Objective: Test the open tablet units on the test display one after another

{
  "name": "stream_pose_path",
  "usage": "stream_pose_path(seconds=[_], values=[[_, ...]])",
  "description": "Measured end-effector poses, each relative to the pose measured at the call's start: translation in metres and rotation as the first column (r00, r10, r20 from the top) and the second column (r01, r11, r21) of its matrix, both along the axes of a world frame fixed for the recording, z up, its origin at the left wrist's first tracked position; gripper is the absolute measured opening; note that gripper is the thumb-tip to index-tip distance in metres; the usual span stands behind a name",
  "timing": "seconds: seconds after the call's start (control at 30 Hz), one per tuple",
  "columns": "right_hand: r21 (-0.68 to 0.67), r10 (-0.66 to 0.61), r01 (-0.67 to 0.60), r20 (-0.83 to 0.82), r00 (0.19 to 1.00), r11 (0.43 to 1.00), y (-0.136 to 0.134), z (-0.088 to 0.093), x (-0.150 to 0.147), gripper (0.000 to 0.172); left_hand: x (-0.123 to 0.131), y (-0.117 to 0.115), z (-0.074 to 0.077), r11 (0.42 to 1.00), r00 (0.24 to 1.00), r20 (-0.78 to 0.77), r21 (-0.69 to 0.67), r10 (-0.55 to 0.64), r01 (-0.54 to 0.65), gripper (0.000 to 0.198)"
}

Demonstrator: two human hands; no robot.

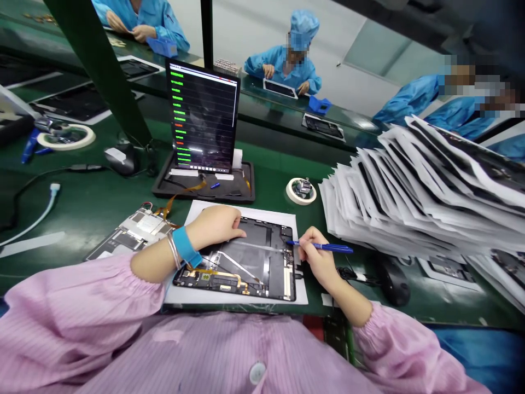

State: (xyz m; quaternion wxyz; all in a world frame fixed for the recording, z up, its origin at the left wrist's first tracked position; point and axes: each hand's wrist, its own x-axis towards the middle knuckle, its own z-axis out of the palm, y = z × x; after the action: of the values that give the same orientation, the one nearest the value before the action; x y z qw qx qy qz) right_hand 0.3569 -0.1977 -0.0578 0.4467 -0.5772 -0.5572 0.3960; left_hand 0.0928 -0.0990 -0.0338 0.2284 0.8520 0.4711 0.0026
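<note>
An opened black tablet housing (250, 262) lies on white paper (301, 293), its ribbon cables and small boards exposed. My left hand (217, 224) rests over its upper left part, fingers curled; whether something is between them is hidden. A blue wristband (186, 246) circles that wrist. At the housing's right edge, my right hand (315, 251) grips a blue pen-like tool (336, 248), whose tip points left over the upper right of the housing. Left of the paper lies a screen part (135, 227) with metal-covered electronics and an orange flex cable (168, 208).
An upright display (203, 117) stands in a black tray (246, 189) behind the paper. Tape rolls (301, 191) lie nearby. A tall stack of wrapped panels (410, 202) fills the right, beside a black mouse (394, 282). People in blue work across the bench.
</note>
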Motion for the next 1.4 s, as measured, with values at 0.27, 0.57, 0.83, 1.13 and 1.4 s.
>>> stream_pose_path(seconds=[0.27,0.57,0.83,1.13,1.4], values=[[0.006,-0.041,0.041,0.023,0.999,0.999,-0.005,0.000,0.002,0.017,-0.008,-0.007,0.019,0.998,0.997,-0.049,-0.020,-0.056,0.055,0.029],[0.150,-0.003,-0.295,0.895,0.447,0.944,0.090,0.042,-0.027,0.030,-0.025,0.002,0.030,0.921,0.995,-0.026,-0.382,-0.094,0.077,0.021],[0.183,-0.075,-0.221,0.903,0.423,0.958,0.201,0.052,-0.009,0.055,-0.031,0.015,0.028,0.854,0.971,0.139,-0.464,-0.193,0.237,0.013],[0.160,-0.135,-0.010,0.864,0.486,0.987,0.204,0.060,-0.006,0.050,-0.036,0.019,0.028,0.846,0.962,0.191,-0.464,-0.193,0.262,0.013],[-0.105,0.262,-0.344,0.854,0.449,0.933,0.112,0.034,-0.048,0.014,-0.034,0.018,0.026,0.862,0.963,0.191,-0.437,-0.189,0.256,0.011]])
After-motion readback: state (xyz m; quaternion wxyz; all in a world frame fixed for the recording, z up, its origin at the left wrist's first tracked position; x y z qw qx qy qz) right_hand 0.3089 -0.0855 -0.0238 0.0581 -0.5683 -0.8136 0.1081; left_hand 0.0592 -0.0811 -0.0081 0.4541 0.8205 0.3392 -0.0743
